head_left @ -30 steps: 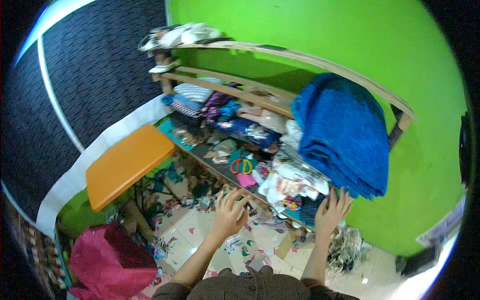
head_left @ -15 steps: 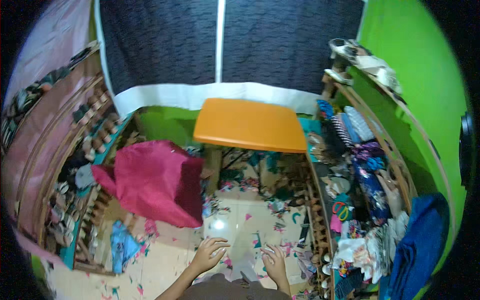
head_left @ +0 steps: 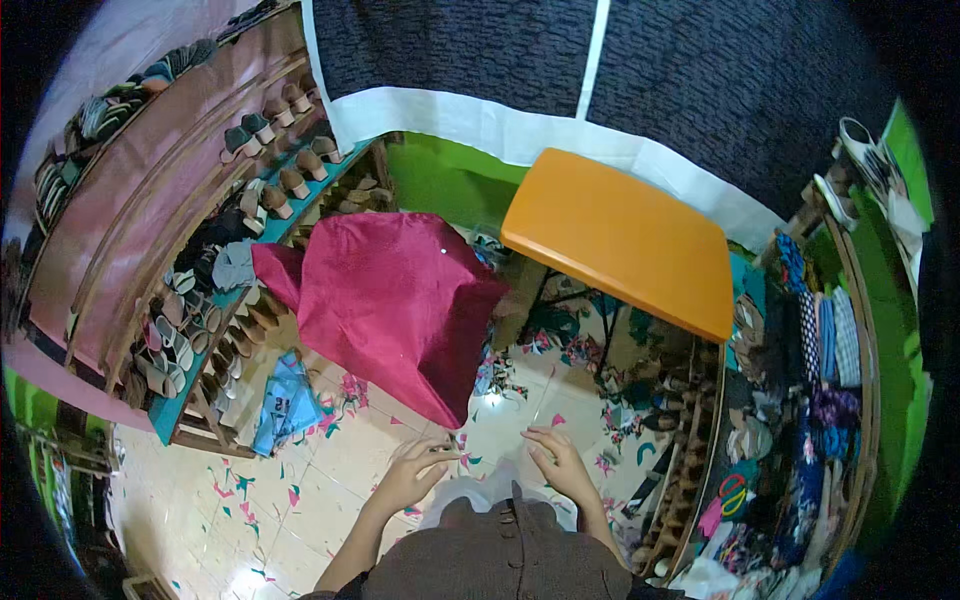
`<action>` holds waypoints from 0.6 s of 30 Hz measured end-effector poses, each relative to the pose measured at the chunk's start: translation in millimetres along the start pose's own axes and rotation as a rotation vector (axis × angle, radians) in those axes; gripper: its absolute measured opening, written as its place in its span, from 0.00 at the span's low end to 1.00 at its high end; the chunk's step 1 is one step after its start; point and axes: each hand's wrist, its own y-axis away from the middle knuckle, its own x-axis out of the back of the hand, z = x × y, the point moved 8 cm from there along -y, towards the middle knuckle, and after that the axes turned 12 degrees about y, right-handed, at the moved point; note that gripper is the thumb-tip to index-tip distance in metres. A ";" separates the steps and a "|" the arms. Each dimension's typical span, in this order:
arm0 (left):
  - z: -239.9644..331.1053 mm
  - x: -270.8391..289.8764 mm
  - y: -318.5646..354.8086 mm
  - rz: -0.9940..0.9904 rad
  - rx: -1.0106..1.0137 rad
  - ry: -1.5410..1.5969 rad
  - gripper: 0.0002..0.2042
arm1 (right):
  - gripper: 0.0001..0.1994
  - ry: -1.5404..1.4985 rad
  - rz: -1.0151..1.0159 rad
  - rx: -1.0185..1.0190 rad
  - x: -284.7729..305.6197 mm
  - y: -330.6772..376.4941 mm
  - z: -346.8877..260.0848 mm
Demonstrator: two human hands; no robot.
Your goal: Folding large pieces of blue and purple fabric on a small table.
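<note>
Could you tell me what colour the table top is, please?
Plain orange table top, clearest in the head view.

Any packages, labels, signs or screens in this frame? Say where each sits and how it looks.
No screen, sign or readable label shows.
Blue printed packet or folded piece: on the floor by the left shoe rack, flat; too small to tell which.
Both hands, left hand and right hand, are bare.

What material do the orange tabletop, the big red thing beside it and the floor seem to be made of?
Orange tabletop: probably plastic or laminate; smooth, even colour, rounded corners, soft sheen.
Red thing: likely fabric; it drapes in folds, matte with faint sheen.
Floor: seemingly glazed ceramic tile; pale squares with grout lines and bright light reflections.
</note>
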 end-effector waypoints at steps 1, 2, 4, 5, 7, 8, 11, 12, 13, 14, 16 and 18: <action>-3.6 9.3 1.7 0.069 0.051 -0.280 0.15 | 0.13 -0.016 -0.067 -0.003 -4.6 -13.0 3.3; -8.3 18.6 5.1 0.139 0.112 -0.560 0.15 | 0.13 -0.034 -0.140 -0.005 -12.3 -24.5 5.2; -40.9 32.1 3.2 0.245 0.202 -0.663 0.18 | 0.14 0.001 -0.190 0.015 -29.4 -52.1 17.8; -60.5 43.9 -1.9 0.351 0.240 -0.776 0.18 | 0.15 0.062 -0.243 0.043 -40.5 -70.1 19.4; -65.8 66.8 -27.7 0.519 0.289 -0.852 0.18 | 0.15 0.125 -0.272 0.106 -56.8 -108.1 22.5; -73.8 76.3 -49.2 0.525 0.306 -0.852 0.18 | 0.15 0.122 -0.288 0.110 -69.4 -130.0 26.2; -96.4 111.3 -103.2 0.613 0.307 -0.763 0.17 | 0.15 0.256 -0.292 0.119 -99.3 -195.7 29.3; -97.6 123.0 -125.9 0.563 0.272 -0.791 0.17 | 0.16 0.248 -0.296 0.091 -106.3 -224.6 28.4; -101.1 133.4 -143.3 0.510 0.235 -0.817 0.17 | 0.17 0.240 -0.299 0.060 -115.3 -248.1 29.0; -111.2 147.3 -159.2 0.504 0.234 -0.817 0.17 | 0.17 0.237 -0.297 0.055 -126.9 -267.7 33.5; -137.4 169.7 -190.5 0.442 0.250 -0.808 0.18 | 0.20 0.416 -0.071 0.039 -131.4 -304.0 43.4; -164.6 184.3 -213.4 0.351 0.288 -0.828 0.20 | 0.24 0.527 -0.092 -0.066 -151.0 -335.1 57.8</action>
